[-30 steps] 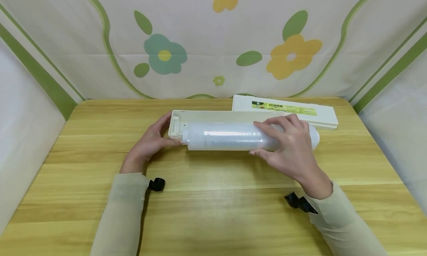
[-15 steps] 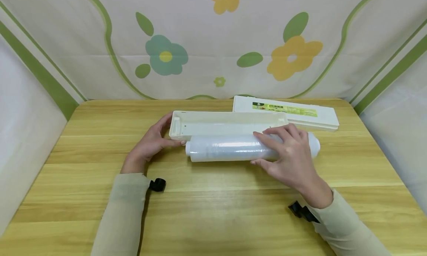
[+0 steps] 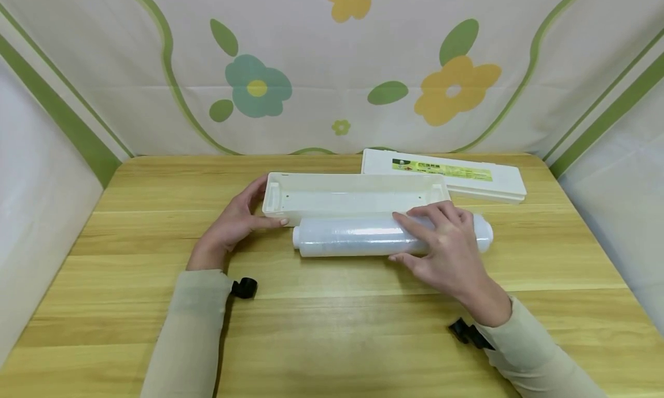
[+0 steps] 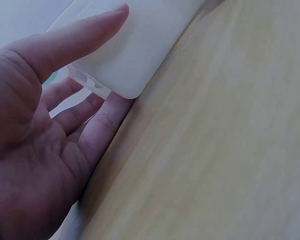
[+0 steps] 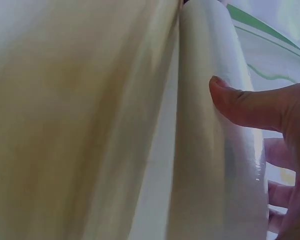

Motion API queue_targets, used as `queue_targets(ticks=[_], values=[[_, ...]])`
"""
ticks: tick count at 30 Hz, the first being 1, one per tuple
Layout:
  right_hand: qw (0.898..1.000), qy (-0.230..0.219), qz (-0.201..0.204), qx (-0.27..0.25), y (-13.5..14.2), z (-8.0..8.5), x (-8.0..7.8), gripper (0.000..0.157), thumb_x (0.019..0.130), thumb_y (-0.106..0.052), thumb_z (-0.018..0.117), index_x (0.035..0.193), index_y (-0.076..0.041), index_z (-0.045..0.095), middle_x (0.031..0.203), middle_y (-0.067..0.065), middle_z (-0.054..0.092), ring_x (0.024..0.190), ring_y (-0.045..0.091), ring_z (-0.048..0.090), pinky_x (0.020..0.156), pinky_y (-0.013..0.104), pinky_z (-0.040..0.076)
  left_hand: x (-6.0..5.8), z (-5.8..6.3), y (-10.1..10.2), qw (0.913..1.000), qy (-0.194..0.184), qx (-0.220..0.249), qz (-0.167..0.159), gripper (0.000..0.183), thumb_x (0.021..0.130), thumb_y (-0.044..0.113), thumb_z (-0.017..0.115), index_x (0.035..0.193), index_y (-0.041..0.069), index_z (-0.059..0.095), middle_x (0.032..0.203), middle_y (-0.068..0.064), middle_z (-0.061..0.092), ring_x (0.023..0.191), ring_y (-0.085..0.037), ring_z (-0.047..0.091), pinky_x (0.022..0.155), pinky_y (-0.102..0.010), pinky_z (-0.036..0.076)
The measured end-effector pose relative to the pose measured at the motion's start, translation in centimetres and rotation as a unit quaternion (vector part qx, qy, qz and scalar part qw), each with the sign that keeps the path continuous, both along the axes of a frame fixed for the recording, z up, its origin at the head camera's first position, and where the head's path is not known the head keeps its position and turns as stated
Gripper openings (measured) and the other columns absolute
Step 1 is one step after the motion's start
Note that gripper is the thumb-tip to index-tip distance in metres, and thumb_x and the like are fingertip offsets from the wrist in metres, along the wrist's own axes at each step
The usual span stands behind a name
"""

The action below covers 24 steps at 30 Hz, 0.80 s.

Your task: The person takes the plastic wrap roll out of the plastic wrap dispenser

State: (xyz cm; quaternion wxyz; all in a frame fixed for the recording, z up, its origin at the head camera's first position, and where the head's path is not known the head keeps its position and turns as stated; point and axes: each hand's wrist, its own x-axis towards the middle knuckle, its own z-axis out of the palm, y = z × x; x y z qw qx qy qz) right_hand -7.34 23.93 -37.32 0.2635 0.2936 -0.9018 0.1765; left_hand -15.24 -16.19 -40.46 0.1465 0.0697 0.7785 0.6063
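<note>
A white, open-topped long box [image 3: 358, 182] stands toward the back of the table. My left hand [image 3: 233, 222] holds its left end, thumb along the front wall and the other fingers behind, as the left wrist view shows with the box corner [image 4: 135, 60] between them. In front of the box, parallel to it, is a shiny roll of cling film [image 3: 347, 237] with white core ends sticking out. My right hand [image 3: 450, 251] grips the roll near its right end, fingers over the far side and thumb [image 5: 255, 106] on the near side. The box's interior shows only its bare bottom.
Behind the box to the right lies a white lid [image 3: 500, 182] with a green and yellow label, partly overlapped by the box. The wooden table [image 3: 332, 329] ends at a flower-patterned cloth [image 3: 311, 58] at the back, with pale cloth walls on both sides.
The roll has come out of the box toward the front edge and lower, gripped by my right hand. More of the box's inside shows. My left hand has stayed at the box's left end.
</note>
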Motion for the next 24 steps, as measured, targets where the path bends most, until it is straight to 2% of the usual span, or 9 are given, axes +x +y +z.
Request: queue_targets(ticks=[9, 12, 24], values=[[0.999, -0.049, -0.015, 0.001, -0.12, -0.49, -0.11, 0.074, 0.060, -0.037, 0.106, 0.125, -0.013, 0.082, 0.113, 0.013, 0.076, 0.108, 0.036, 0.061, 0.086, 0.060, 0.043, -0.10, -0.23, -0.23, 1.0000, 0.004, 0.005, -0.001, 0.109, 0.084, 0.005, 0.092, 0.171, 0.026, 0.030, 0.168, -0.006, 0.043, 0.157, -0.026, 0.034, 0.132, -0.052, 0.026], [0.997, -0.068, -0.029, 0.006, -0.78, -0.22, 0.02, 0.075, 0.060, -0.038, 0.106, 0.126, -0.012, 0.081, 0.114, 0.011, 0.076, 0.108, 0.034, 0.061, 0.087, 0.061, 0.045, -0.66, 0.05, -0.82, 0.9999, 0.001, 0.003, -0.011, 0.109, 0.084, 0.006, 0.092, 0.171, 0.026, 0.030, 0.168, -0.006, 0.043, 0.158, -0.026, 0.033, 0.132, -0.053, 0.025], [0.995, -0.081, -0.031, 0.051, -0.37, 0.39, -0.10, 0.085, 0.059, -0.048, 0.105, 0.132, -0.015, 0.078, 0.118, 0.010, 0.076, 0.108, 0.034, 0.063, 0.083, 0.057, 0.051, -0.46, 0.41, -0.72, 0.9999, -0.007, -0.001, -0.015, 0.112, 0.085, 0.008, 0.092, 0.173, 0.025, 0.025, 0.173, -0.003, 0.038, 0.160, -0.025, 0.031, 0.134, -0.052, 0.022]])
